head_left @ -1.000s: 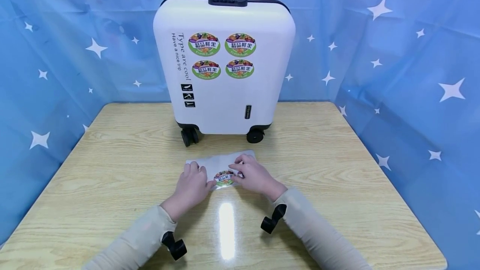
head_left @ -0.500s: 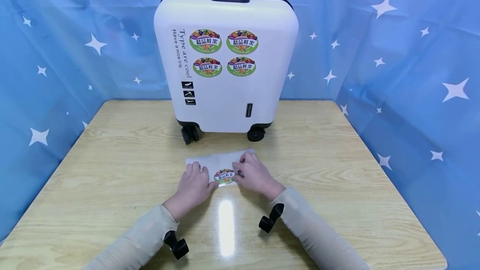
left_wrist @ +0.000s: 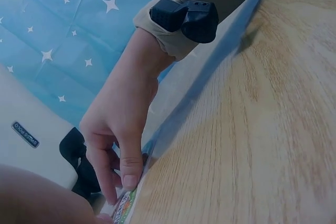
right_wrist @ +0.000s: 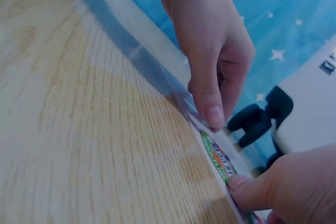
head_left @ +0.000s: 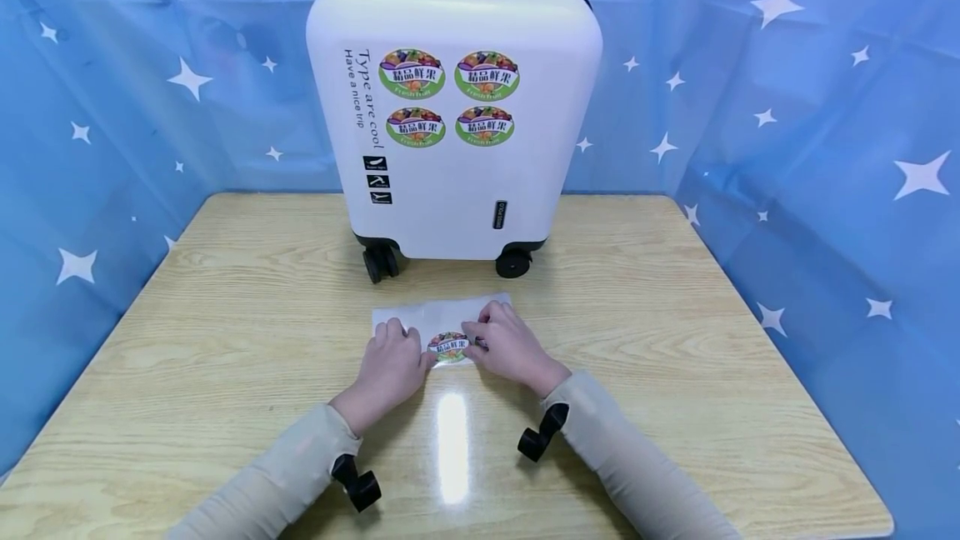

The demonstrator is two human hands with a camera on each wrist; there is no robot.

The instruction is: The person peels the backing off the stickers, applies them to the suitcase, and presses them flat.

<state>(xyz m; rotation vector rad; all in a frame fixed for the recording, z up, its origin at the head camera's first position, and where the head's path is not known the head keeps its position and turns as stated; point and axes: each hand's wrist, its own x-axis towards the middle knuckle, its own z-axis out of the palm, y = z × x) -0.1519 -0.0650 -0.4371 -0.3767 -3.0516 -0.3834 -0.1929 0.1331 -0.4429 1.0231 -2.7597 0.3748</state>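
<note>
On the table lies a whitish sticker sheet (head_left: 450, 315) bearing an oval fruit sticker (head_left: 448, 347), green along its lower edge. At the sheet's left part, my left hand (head_left: 392, 365) holds it with bent fingers, thumb by the sticker's left end. My right hand (head_left: 512, 346) pinches at the sticker's right end; its fingers partly cover a second sticker there. Behind stands a white suitcase (head_left: 450, 198) carrying several such oval stickers (head_left: 411, 73) in two rows. The right wrist view shows the right thumb (right_wrist: 242, 183) touching the sticker (right_wrist: 215, 153).
Black castor wheels (head_left: 513, 262) support the suitcase just beyond the sheet. The wooden table (head_left: 225, 315) reaches back to a blue curtain (head_left: 135, 48) with white stars. Each sleeve has a small black camera (head_left: 357, 482) strapped to it.
The head view has tilted slightly down, shifting the suitcase and hands a little upward in it. Both hands stay at the sheet; the right fingertips move only slightly at the sticker's edge.
</note>
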